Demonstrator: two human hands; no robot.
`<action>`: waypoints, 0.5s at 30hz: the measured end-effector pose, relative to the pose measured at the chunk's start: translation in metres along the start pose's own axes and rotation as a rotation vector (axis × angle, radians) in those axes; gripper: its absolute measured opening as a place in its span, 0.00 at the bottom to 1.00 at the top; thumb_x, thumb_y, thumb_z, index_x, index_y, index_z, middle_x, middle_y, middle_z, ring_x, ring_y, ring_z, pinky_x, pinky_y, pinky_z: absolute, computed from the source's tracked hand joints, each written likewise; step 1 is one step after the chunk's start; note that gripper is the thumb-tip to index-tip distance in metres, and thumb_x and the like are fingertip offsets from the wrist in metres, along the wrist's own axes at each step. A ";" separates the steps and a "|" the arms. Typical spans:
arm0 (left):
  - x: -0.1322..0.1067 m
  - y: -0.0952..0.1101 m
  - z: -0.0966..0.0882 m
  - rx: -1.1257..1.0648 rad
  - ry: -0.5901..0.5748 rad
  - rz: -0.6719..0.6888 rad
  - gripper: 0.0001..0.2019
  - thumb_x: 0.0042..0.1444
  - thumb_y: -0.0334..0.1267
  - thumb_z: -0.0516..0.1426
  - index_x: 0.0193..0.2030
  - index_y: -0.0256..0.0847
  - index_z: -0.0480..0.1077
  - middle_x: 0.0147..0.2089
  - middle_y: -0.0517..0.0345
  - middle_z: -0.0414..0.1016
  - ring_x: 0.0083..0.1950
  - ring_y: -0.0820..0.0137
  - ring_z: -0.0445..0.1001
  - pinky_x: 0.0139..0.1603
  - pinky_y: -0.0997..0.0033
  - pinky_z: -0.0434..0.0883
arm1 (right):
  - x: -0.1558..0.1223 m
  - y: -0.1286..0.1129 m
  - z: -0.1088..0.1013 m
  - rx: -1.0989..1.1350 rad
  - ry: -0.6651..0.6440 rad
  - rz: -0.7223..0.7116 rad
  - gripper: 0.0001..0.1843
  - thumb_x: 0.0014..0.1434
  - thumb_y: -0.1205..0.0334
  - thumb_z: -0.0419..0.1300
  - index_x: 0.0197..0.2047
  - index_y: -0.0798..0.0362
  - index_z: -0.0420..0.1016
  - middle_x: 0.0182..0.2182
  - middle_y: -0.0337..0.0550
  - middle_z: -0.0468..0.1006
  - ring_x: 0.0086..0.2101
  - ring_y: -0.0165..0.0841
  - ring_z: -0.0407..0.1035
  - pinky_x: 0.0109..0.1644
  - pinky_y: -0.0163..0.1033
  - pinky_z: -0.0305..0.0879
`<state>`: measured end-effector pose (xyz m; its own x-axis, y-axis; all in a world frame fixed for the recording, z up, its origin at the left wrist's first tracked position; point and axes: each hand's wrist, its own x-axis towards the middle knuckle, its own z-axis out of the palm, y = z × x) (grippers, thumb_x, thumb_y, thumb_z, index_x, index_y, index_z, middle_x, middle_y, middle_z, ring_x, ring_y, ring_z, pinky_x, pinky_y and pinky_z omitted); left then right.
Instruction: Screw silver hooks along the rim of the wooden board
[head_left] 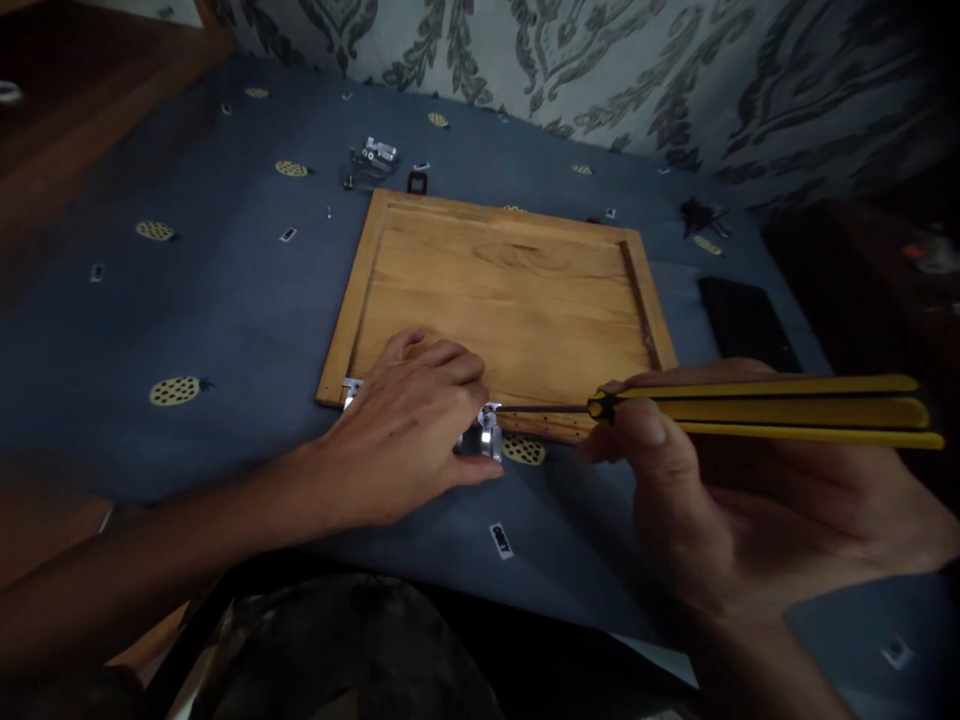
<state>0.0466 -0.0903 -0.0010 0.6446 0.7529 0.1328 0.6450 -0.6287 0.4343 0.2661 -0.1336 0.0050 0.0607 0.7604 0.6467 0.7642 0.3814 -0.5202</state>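
Observation:
A framed wooden panel (510, 290) lies flat on a blue patterned cloth (225, 320). My left hand (409, 430) rests palm down on its near edge, fingers pressing a shiny metal bracket (487, 432) against the wood. A second bit of metal (351, 392) shows at the panel's near left corner. My right hand (720, 490) grips a yellow and black screwdriver (765, 408) held level, its thin shaft reaching left with the tip at the bracket.
Small metal hardware (375, 155) and a dark clip (417, 182) lie beyond the panel's far edge. A black flat object (746, 322) sits to the right, a dark spiky item (701, 215) behind it. A patterned wall rises at the back.

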 end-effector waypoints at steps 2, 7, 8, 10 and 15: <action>0.000 0.000 0.000 -0.005 -0.001 -0.001 0.15 0.63 0.49 0.74 0.42 0.40 0.82 0.47 0.53 0.83 0.58 0.52 0.79 0.68 0.46 0.66 | 0.001 0.000 0.001 0.015 0.028 0.016 0.16 0.64 0.49 0.76 0.31 0.46 0.80 0.28 0.41 0.86 0.27 0.39 0.80 0.29 0.44 0.69; 0.000 0.001 0.000 -0.004 -0.002 0.002 0.16 0.62 0.50 0.74 0.42 0.39 0.82 0.46 0.53 0.83 0.57 0.53 0.80 0.68 0.46 0.67 | 0.003 0.002 0.003 0.049 0.020 -0.069 0.16 0.65 0.53 0.75 0.29 0.46 0.79 0.24 0.39 0.83 0.25 0.38 0.79 0.28 0.43 0.72; 0.000 0.001 0.000 -0.001 -0.001 0.003 0.17 0.62 0.50 0.74 0.42 0.38 0.82 0.46 0.53 0.83 0.56 0.53 0.80 0.68 0.46 0.67 | 0.002 0.002 0.004 0.048 0.014 -0.077 0.16 0.66 0.53 0.75 0.29 0.46 0.78 0.23 0.39 0.81 0.25 0.38 0.78 0.29 0.43 0.71; 0.000 0.001 0.001 0.005 0.002 0.006 0.17 0.62 0.50 0.75 0.41 0.38 0.82 0.46 0.53 0.83 0.56 0.53 0.80 0.68 0.46 0.67 | 0.002 0.002 0.004 0.037 -0.008 -0.054 0.18 0.68 0.51 0.73 0.29 0.46 0.77 0.22 0.39 0.80 0.27 0.38 0.78 0.32 0.44 0.72; 0.000 0.001 0.001 0.022 0.008 0.009 0.16 0.62 0.50 0.74 0.42 0.38 0.82 0.45 0.54 0.83 0.55 0.54 0.80 0.66 0.47 0.68 | 0.005 -0.002 0.003 0.095 -0.095 -0.078 0.14 0.71 0.57 0.72 0.32 0.45 0.78 0.31 0.39 0.86 0.30 0.36 0.79 0.34 0.44 0.71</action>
<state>0.0475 -0.0907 -0.0014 0.6472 0.7487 0.1435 0.6479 -0.6395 0.4138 0.2627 -0.1294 0.0074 -0.0613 0.7710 0.6339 0.6998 0.4860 -0.5235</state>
